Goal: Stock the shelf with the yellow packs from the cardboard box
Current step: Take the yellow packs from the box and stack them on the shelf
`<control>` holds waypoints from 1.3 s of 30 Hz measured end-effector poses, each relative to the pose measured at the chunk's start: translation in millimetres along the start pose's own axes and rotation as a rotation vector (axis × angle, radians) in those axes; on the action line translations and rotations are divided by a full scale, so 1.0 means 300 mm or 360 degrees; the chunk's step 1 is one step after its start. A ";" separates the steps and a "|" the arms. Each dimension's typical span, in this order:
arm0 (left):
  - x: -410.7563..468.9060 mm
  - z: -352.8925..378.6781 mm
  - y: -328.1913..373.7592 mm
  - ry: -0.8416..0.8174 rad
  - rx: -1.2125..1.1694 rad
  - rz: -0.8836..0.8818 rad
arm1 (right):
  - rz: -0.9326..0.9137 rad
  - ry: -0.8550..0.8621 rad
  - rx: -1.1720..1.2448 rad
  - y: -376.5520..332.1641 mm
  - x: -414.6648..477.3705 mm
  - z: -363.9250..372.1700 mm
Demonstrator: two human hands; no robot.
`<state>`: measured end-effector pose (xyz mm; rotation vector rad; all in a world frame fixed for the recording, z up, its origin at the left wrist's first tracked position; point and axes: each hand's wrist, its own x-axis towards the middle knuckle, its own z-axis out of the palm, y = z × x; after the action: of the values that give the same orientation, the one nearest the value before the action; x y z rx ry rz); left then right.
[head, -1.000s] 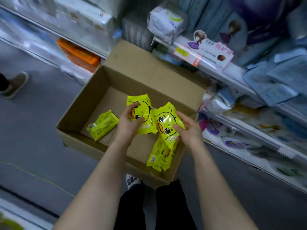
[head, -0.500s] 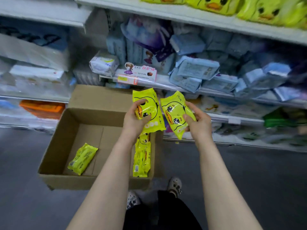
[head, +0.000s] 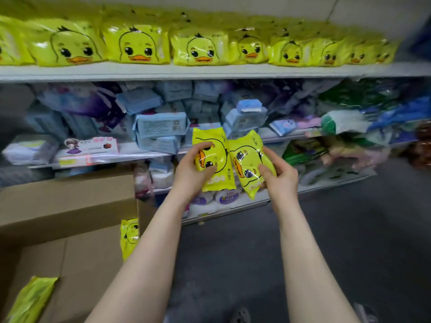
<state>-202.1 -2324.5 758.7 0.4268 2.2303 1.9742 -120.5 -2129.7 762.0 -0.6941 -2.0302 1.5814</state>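
Left hand fingers curl round one yellow duck pack; the right hand grips a second duck pack likewise — edges touching, up and right of the cardboard box. Two spare packs lie inside the box; the stocked shelf runs above it.

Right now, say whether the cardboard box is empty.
Not empty: in the cardboard box one yellow pack lies flat, a second pack stands at its right wall.

Edge cuts cardboard box at btm-left; L forearm part-hides pack.
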 end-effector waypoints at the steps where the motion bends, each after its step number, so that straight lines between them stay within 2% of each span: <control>1: 0.013 0.069 0.019 -0.0029 -0.0005 0.0020 | -0.0011 0.0029 0.0006 0.001 0.025 -0.063; 16: 0.121 1.001 0.238 -0.0453 -0.0102 0.0154 | -0.0011 0.0520 0.0205 0.095 0.319 -0.885; 27: 0.295 1.515 0.285 -0.0795 -0.0103 0.0241 | 0.0038 0.0882 0.0206 0.217 0.519 -1.257; 39: 0.700 2.078 0.418 -0.1107 -0.0177 0.0384 | 0.0010 0.1213 0.0187 0.209 1.001 -1.595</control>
<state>-209.9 -1657.5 817.3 1.1961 1.6779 1.6655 -35.7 -1571.3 825.3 -1.0551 -1.3611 1.1659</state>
